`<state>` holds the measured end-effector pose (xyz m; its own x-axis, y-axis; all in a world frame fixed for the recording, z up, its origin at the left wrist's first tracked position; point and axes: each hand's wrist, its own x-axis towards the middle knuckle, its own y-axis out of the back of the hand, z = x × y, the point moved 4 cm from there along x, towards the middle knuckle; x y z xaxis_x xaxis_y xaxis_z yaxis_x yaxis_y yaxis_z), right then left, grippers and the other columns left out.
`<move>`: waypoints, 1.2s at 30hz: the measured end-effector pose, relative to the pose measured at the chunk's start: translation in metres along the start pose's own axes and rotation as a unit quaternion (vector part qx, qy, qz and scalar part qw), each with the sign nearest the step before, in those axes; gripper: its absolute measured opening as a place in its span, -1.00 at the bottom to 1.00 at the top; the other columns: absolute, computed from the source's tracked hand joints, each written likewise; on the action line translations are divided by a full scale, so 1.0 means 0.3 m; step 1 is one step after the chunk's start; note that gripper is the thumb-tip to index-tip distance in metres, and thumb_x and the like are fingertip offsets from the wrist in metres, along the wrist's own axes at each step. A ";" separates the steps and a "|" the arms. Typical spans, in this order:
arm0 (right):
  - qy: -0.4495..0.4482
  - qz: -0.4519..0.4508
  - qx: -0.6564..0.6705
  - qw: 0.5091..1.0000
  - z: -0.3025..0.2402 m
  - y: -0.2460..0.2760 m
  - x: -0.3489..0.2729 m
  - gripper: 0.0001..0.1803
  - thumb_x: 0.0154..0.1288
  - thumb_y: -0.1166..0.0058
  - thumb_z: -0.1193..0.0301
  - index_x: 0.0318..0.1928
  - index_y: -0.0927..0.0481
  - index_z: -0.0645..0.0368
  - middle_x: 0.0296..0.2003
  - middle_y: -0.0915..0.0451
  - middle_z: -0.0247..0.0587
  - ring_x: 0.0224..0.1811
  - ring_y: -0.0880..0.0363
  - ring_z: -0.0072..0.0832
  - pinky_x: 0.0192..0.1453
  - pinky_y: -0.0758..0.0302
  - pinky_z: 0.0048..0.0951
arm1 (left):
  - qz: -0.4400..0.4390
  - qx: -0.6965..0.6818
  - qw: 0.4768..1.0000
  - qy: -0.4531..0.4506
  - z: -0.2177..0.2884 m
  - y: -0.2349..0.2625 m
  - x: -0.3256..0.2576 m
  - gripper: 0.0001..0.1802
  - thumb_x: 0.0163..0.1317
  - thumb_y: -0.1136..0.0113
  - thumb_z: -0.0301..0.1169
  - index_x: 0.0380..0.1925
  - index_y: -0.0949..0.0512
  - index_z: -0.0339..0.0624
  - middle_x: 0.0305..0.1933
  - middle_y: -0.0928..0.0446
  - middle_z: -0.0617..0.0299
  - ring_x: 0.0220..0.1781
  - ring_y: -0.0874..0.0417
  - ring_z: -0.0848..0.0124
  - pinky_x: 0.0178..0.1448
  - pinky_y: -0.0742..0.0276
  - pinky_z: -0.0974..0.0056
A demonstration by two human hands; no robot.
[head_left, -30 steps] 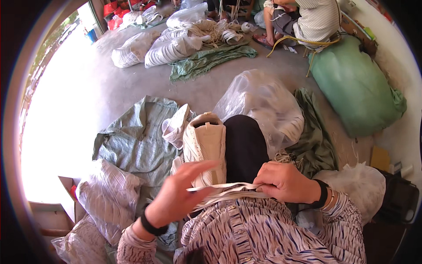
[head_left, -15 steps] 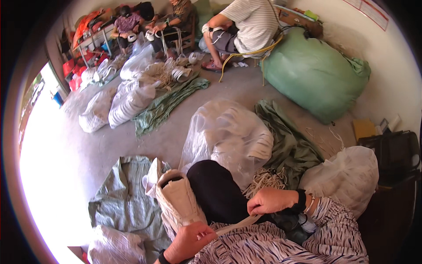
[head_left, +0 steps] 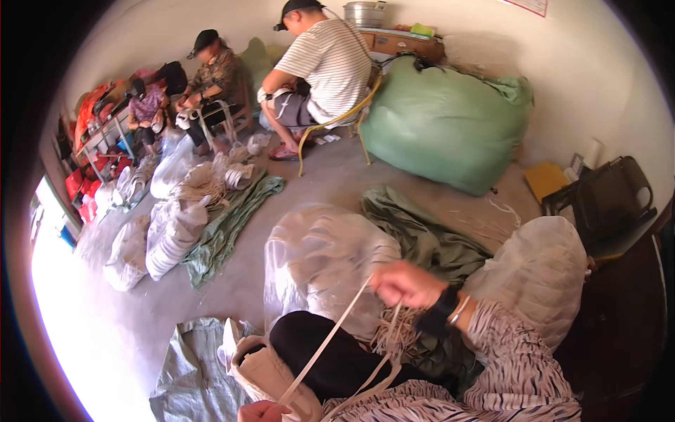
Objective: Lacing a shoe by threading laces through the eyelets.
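Note:
A cream shoe (head_left: 271,373) rests against my leg, its opening facing up. My right hand (head_left: 406,284) is raised over the leg, fingers closed on a pale flat shoelace (head_left: 330,337). One length of the lace runs taut from there down to my left hand (head_left: 263,412); another hangs in a loop to my lap. My left hand is at the lower edge beside the shoe, its fingers pinched on the lace and partly cut off by the picture's edge. Behind my right hand lies a bundle of loose laces (head_left: 394,334).
Ahead stands a clear bag of pale shoe parts (head_left: 323,260), with a white sack (head_left: 534,274) to the right. Green cloth (head_left: 429,232) lies between them. A large green sack (head_left: 450,126) stands farther back. A person on a yellow chair (head_left: 330,130) and others sit beyond.
My right hand has moved up and away from my lap, drawing the lace out long. My left hand is lower in the picture. The whole view has shifted, showing more of the room.

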<state>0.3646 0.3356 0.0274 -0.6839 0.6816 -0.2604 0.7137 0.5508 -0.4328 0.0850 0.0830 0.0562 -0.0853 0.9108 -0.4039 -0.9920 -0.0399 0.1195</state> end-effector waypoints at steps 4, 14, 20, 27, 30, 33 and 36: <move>0.044 0.241 0.026 0.969 -0.058 0.425 -0.053 -0.85 0.25 -0.02 0.37 -0.47 -0.48 0.07 -0.72 -0.23 -0.52 -0.75 -0.08 -0.70 -0.70 0.00 -0.61 | 0.029 0.070 0.995 0.060 -0.035 0.078 -0.036 -0.72 0.29 0.03 -0.36 -0.55 -0.54 -0.23 -0.66 -0.26 0.47 -0.60 -0.18 0.66 -0.53 -0.08 0.49; 0.164 0.122 -0.641 0.740 -0.021 0.117 0.065 -0.55 0.09 -0.15 0.35 0.01 -0.48 0.25 -0.09 -0.54 0.01 -0.07 -0.55 -0.18 -0.02 -0.48 -0.26 | 0.017 0.127 0.990 -0.054 0.015 -0.015 -0.025 -0.83 0.24 -0.10 -0.44 -0.32 -0.57 -0.35 -0.49 -0.59 0.14 -0.47 -0.61 0.43 -0.34 -0.49 0.37; -0.053 -0.370 -0.299 0.878 0.207 -0.608 -0.043 -0.50 0.32 -0.03 0.30 0.21 -0.30 0.20 -0.26 -0.56 -0.28 -0.28 -0.51 -0.62 -0.16 -0.45 -0.53 | 0.021 0.163 0.965 -0.203 0.074 -0.176 0.054 -0.86 0.18 -0.15 -0.47 -0.31 -0.60 -0.32 -0.52 -0.58 0.21 -0.48 -0.59 0.54 -0.36 -0.48 0.43; -0.185 -0.418 -0.344 0.820 0.278 -0.508 -0.083 -0.66 0.31 -0.03 0.33 0.03 -0.49 0.25 -0.47 -0.55 -0.33 -0.50 -0.44 -0.71 -0.39 -0.39 -0.56 | -0.020 0.067 0.997 -0.020 -0.062 -0.149 -0.012 -0.80 0.11 -0.28 -0.36 -0.37 -0.63 -0.30 -0.57 -0.59 0.21 -0.51 -0.58 0.55 -0.40 -0.47 0.42; -0.084 -0.432 -0.379 0.814 0.303 -0.525 -0.083 -0.73 0.31 0.00 0.38 -0.05 -0.54 0.26 -0.53 -0.55 -0.36 -0.51 -0.44 -0.71 -0.37 -0.39 -0.57 | 0.027 0.192 0.978 -0.078 -0.069 -0.167 -0.004 -0.80 0.10 -0.28 -0.32 -0.44 -0.62 -0.26 -0.61 -0.55 0.17 -0.57 -0.57 0.47 -0.44 -0.44 0.37; -0.138 -0.372 -0.342 0.852 0.311 -0.547 -0.048 -0.80 0.33 0.02 0.40 -0.17 -0.57 0.26 -0.59 -0.51 -0.40 -0.52 -0.45 -0.73 -0.40 -0.38 -0.61 | 0.088 0.228 0.966 -0.083 -0.062 -0.122 0.009 -0.77 0.10 -0.26 -0.25 -0.51 -0.60 -0.21 -0.59 -0.53 0.11 -0.56 -0.57 0.30 -0.44 -0.44 0.27; -0.136 -0.306 -0.327 0.884 0.259 -0.543 0.035 -0.83 0.35 0.05 0.45 -0.23 -0.57 0.28 -0.64 -0.47 -0.44 -0.62 -0.40 -0.73 -0.49 -0.35 -0.64 | 0.288 0.145 0.930 -0.177 -0.109 0.007 0.047 -0.84 0.07 -0.27 -0.35 -0.48 -0.56 -0.21 -0.61 -0.48 0.18 -0.60 -0.51 0.36 -0.48 -0.39 0.30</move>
<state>0.2294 0.2156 0.0282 -0.9201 0.0676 -0.3859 0.0719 0.9974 0.0031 0.0788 0.0823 0.0213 -0.5085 0.8526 0.1208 -0.7201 -0.4979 0.4833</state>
